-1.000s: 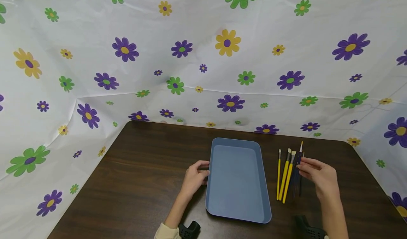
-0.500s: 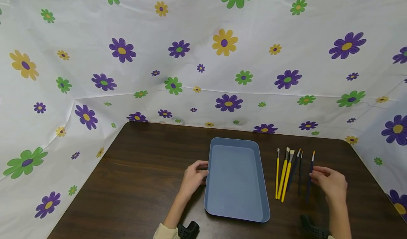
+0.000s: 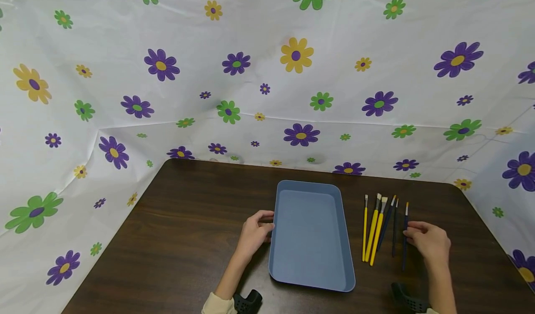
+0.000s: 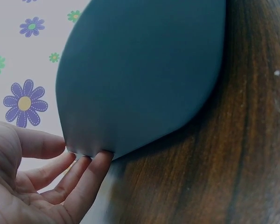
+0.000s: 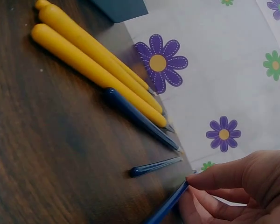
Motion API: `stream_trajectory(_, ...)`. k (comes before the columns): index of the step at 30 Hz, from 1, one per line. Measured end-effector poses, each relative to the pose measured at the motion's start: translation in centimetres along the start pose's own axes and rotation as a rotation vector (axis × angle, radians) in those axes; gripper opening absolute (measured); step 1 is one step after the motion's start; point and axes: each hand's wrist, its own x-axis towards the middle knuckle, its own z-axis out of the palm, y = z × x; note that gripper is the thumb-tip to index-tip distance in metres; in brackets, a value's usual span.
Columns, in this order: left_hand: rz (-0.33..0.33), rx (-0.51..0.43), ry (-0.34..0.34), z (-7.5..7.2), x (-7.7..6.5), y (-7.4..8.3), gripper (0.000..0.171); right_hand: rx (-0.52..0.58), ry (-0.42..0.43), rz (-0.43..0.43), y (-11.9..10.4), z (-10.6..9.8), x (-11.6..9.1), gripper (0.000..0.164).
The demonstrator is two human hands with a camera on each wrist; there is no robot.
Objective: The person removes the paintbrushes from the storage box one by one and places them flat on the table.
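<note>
A blue-grey rectangular tray (image 3: 311, 239) lies on the table, its inside bare. My left hand (image 3: 253, 232) grips the tray's left edge; in the left wrist view the thumb and fingertips meet at the tray's wall (image 4: 140, 84). To the right of the tray, my right hand (image 3: 430, 242) pinches a thin blue paintbrush (image 5: 168, 203) between thumb and fingers, bristles pointing to the far side. Left of that brush lie a short dark blue paintbrush (image 5: 154, 167) and another blue paintbrush (image 5: 140, 117), then three yellow-handled paintbrushes (image 5: 93, 60) close together.
The dark wood table (image 3: 188, 221) has a flower-printed white sheet (image 3: 251, 81) rising behind it and at both sides. A black wrist mount (image 3: 248, 302) shows at the left wrist, and another black mount (image 3: 408, 300) at the right.
The right hand has drawn the blue paintbrush rightward from the other brushes, then slightly back left and nearer the table's front. The left hand stays at the tray's edge.
</note>
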Motion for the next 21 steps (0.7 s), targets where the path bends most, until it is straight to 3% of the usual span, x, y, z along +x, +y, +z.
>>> stream_trajectory(10, 0.004, -0.005, -0.002, 0.0, 0.0, 0.1, 0.037, -0.229, 0.08, -0.117, -0.1, 0.5, 0.0, 0.031)
stream_trajectory(21, 0.006, 0.015, -0.004, 0.0, -0.1, 0.1, 0.037, -0.245, 0.107, -0.162, -0.1, 1.2, -0.1, 0.027)
